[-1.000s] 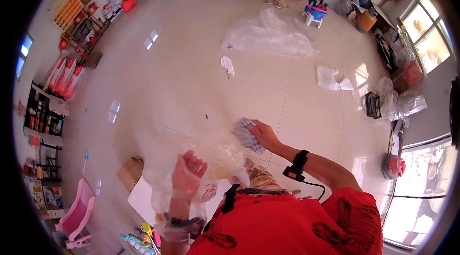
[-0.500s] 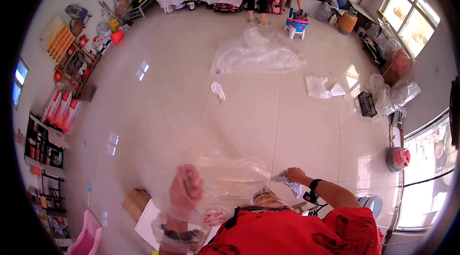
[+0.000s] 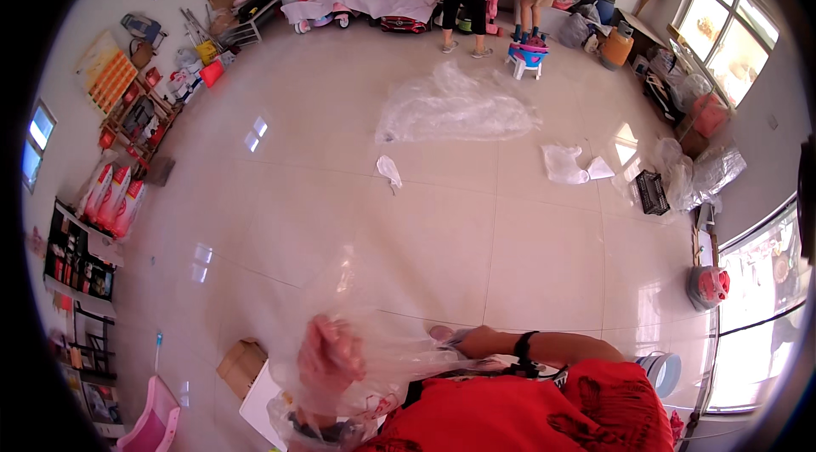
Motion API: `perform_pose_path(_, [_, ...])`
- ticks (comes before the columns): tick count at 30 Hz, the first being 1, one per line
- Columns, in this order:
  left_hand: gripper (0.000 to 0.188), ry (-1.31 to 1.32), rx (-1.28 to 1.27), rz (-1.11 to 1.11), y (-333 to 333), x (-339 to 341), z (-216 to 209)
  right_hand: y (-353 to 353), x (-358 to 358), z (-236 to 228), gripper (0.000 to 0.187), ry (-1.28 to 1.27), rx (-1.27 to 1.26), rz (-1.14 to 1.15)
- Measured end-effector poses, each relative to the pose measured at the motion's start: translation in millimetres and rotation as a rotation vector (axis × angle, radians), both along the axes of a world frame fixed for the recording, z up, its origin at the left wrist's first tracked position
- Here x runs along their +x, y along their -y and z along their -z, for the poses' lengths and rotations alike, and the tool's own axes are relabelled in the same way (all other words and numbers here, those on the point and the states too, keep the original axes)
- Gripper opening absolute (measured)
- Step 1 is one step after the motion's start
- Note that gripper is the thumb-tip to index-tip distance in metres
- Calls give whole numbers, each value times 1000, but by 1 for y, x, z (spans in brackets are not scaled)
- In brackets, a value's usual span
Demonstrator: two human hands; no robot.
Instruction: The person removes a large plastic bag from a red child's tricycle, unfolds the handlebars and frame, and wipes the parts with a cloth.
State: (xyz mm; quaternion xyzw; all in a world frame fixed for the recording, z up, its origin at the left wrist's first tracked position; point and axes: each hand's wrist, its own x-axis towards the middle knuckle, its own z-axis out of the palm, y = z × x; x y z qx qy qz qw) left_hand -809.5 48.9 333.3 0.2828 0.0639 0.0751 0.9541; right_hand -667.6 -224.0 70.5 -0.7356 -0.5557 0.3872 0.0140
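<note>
Head view, bag from the hands: the clear plastic bag spans the gap between the person's two hands, lying to the right of the left hand and to the left of the right hand.
Bag's long axis: roughly crosswise, from the left wrist toward the right hand, just in front of the red shirt; a thin wisp of film also flares forward over the tiled floor.
Nearer hand: the left, which appears to be inside the bag, with film over its knuckles and gathered loosely round the wrist.
Bag against left fingers: film covers them and spreads away to their right; red print shows on it below and to the right of them.
Left fingers: curled inward and blurred behind the film; whether they clamp any of it cannot be told.
Bag against right fingers: its drawn-out right end comes up beside that hand, though contact is unclear.
Right fingers: too hidden and blurred to tell if they are apart or together; the forearm, with a black wristband, reaches leftward across the front of the body.
Left-hand side: a white flat surface beside the bag, with a brown cardboard box near it.
</note>
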Motion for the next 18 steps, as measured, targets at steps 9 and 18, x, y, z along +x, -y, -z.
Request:
perform_pose_path(9, [35,-340,230,-21,-2,-17,33,10,90,-8,38,-3,176,771])
perform_pose_path(18, [33,-414,1038,-16,11,-9,68,-105,-10,-124,32,-415,603,435])
